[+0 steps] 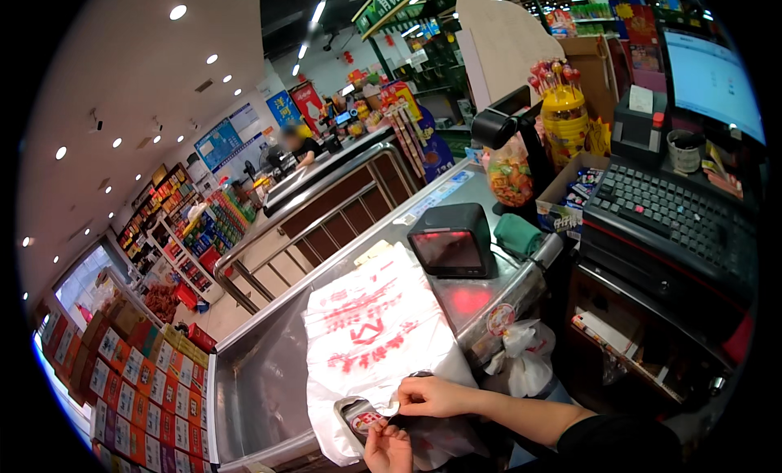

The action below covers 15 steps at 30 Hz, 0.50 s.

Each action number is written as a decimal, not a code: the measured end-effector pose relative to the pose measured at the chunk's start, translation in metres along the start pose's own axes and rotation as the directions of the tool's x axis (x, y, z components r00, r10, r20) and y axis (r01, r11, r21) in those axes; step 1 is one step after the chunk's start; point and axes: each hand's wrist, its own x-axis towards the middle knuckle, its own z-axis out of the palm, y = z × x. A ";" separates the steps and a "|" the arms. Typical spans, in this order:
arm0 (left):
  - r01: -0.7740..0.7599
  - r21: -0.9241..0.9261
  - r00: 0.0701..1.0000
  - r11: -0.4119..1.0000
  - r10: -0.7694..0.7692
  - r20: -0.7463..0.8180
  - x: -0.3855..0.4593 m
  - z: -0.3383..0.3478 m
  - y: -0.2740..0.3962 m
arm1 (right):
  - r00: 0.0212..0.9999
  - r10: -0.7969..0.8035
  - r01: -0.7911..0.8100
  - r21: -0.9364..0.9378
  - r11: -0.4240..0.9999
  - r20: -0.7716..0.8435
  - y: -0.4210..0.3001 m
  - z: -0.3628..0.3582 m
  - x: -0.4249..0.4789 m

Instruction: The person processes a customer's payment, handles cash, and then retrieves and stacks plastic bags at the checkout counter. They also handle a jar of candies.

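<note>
A stack of white plastic shopping bags (pixel 372 320) with red print lies flat on the metal checkout counter (pixel 263 375). Its handle end hangs towards me over the counter's near edge. My right hand (pixel 431 396) pinches the bag plastic beside the handle cut-out, thumb and fingers together. Just below, my left hand (pixel 388 447) has its fingers curled at the lower rim of that opening; whether they grip the film is not clear. A round red and white sticker (pixel 365 422) shows through the cut-out. Beyond the bags' right edge stands a black box-shaped barcode scanner (pixel 453 240), its window glowing red.
Right of the scanner are a green cloth (pixel 517 233), a candy jar (pixel 510 174), a carton of small packets (pixel 571 195) and a keyboard (pixel 672 216). A tied white bag (pixel 528 357) hangs at the near edge. Stacked cartons (pixel 146 387) stand left. A person (pixel 302 146) sits beyond the steel railing (pixel 305 229).
</note>
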 end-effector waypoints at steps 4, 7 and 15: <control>0.039 -0.143 0.996 0.989 -0.027 0.090 0.001 -0.003 0.004 | 0.985 0.103 -0.153 0.430 0.890 0.138 0.009 0.003 0.008; -0.093 0.238 0.974 0.967 0.039 0.225 0.001 -0.007 0.009 | 0.963 0.246 -0.258 0.620 0.741 0.106 -0.001 0.004 0.018; -0.278 0.581 0.949 0.765 0.128 0.287 0.022 -0.026 0.012 | 0.908 0.386 -0.293 0.905 0.308 0.163 -0.006 -0.004 0.015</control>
